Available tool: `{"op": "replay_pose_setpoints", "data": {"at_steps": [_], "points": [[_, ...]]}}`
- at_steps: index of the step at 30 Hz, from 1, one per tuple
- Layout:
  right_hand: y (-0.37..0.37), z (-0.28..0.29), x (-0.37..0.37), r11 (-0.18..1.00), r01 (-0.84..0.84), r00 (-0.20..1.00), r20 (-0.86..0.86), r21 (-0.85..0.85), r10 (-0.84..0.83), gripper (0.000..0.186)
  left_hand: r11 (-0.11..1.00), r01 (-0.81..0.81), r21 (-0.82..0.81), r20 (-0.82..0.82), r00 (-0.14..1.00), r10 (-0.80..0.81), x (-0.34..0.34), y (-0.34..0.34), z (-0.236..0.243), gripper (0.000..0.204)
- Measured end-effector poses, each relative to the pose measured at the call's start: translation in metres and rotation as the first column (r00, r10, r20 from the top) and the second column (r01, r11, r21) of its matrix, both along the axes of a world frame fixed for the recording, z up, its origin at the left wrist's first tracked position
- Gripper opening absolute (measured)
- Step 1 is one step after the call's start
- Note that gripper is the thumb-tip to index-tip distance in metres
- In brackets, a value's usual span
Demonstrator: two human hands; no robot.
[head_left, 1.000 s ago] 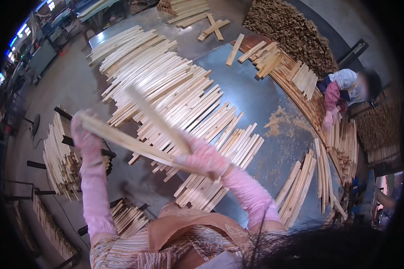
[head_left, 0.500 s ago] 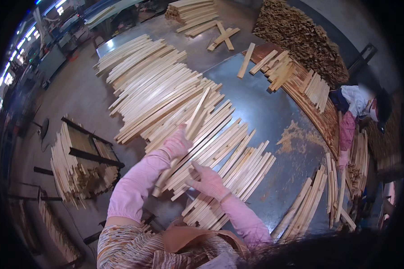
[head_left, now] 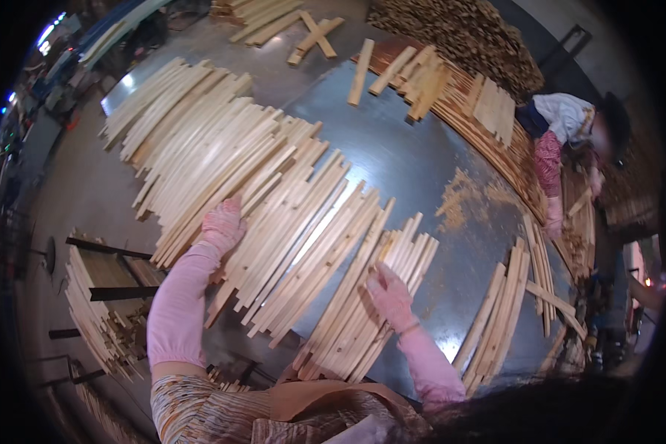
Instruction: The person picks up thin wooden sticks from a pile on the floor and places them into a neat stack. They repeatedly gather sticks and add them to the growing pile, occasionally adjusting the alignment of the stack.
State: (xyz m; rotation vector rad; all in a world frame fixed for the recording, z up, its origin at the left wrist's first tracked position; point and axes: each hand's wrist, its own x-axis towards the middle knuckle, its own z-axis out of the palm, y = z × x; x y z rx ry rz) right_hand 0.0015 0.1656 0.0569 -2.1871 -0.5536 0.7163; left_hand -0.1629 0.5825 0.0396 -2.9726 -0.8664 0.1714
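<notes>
My left hand (head_left: 224, 224), in a pale pink glove, is closed at the near edge of the large left spread of pale wooden strips (head_left: 200, 140). Its fingers curl on a wooden strip (head_left: 263, 192) lying on that spread; their tips are partly hidden. Over the right-hand group of wooden strips (head_left: 340, 337), my gloved right hand (head_left: 389, 296) bends its fingers onto a strip, thumb and fingertips close together. Between the hands, a middle group of strips (head_left: 296, 251) lies slanting side by side on the metal table (head_left: 414, 166).
More strips (head_left: 492, 318) lie at the table's right. Sawdust (head_left: 459, 203) is scattered near a rust-brown board (head_left: 470, 122) bearing short pieces. A co-worker (head_left: 562, 122) bends over strips at the far right. A rack with stacked wood (head_left: 107, 303) stands at left.
My left hand has moved left with the strip it held raised, down onto the left spread. My right hand has shifted right, from the middle strips to the right-hand group. The view has turned slightly.
</notes>
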Motion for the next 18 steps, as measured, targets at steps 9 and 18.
{"op": "replay_pose_setpoints", "data": {"at_steps": [9, 18], "points": [[0.071, -0.013, 0.141, 0.961, 0.076, 0.916, 0.398, -0.265, 0.037, 0.07, 0.979, 0.135, 0.153, 0.103, 0.983, -0.151, 0.004, 0.014, 0.003, 0.067], [0.112, -0.039, 0.177, 0.847, -0.013, 0.897, 0.367, -0.532, 0.244, 0.069, 0.945, 0.233, 0.229, -0.019, 0.972, -0.234, -0.026, 0.001, -0.009, 0.05]]}}
